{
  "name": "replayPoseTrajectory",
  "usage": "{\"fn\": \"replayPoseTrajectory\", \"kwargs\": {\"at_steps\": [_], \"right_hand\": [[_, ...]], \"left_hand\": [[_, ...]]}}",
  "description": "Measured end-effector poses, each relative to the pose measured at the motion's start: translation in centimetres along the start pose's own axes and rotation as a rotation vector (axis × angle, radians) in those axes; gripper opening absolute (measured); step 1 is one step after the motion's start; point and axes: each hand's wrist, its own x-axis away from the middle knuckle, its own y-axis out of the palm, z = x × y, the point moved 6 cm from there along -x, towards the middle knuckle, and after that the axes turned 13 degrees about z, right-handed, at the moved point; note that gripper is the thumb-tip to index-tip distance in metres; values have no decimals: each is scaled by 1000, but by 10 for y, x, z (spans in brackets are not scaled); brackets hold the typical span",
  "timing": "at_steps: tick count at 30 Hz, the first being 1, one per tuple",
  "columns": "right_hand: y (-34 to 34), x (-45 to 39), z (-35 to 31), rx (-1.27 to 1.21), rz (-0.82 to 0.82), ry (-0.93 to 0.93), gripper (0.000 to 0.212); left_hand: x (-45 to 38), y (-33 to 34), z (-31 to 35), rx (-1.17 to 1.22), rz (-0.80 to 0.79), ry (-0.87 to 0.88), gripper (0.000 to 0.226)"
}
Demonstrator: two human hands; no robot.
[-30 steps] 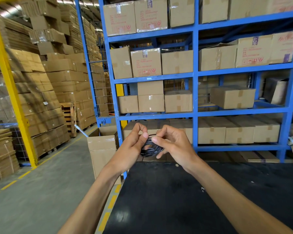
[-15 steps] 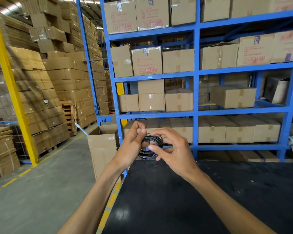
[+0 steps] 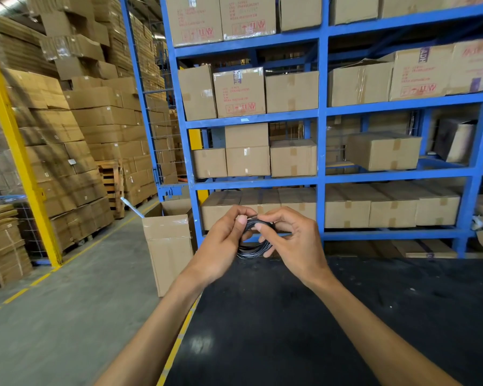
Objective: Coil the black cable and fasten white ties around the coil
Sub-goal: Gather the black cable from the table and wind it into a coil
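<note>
A small coil of black cable (image 3: 253,250) hangs in the air above the far edge of the black table (image 3: 318,316). My left hand (image 3: 221,243) grips the coil's left side, thumb on top. My right hand (image 3: 293,240) pinches the coil's top between thumb and forefinger, the other fingers curled behind it. Both hands cover the upper part of the coil; only its lower loops show. No white tie is visible.
A blue rack (image 3: 321,174) filled with cardboard boxes stands right behind the table. An open tall carton (image 3: 169,246) sits on the floor at the table's left corner. Stacked cartons and a yellow post (image 3: 17,151) line the aisle to the left.
Both hands have stayed on the coil and shifted their fingers along its top. The coil's lower loops now hang more in view below the hands.
</note>
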Motion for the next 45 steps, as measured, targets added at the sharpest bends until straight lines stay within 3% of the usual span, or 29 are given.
{"fn": "replayPoseTrajectory", "kwargs": {"at_steps": [5,8,11,15,17,19,21,28,39,45], "right_hand": [[0,-1,8,35,-16,41,11],[0,-2,15,45,-34,63,10],[0,-3,19,60,-59,66,8],[4,2,22,91,-97,55,11],[6,4,20,103,-105,57,26],[6,4,19,126,-87,55,36],[6,6,23,117,-24,72,33],[7,20,41,-4,67,329,35],[10,39,51,-207,136,534,26],[3,29,52,-150,88,495,30]], "left_hand": [[9,2,6,-442,27,233,38],[11,-1,2,-681,18,321,34],[12,0,-4,-809,-24,340,7],[13,-2,-6,-962,36,384,15],[13,0,-6,-996,47,404,16],[12,2,-7,-979,40,417,16],[7,5,-10,-878,9,388,16],[-1,9,-21,-569,68,255,26],[-7,13,-25,-539,115,291,17],[-6,15,-26,-408,151,229,13]]}}
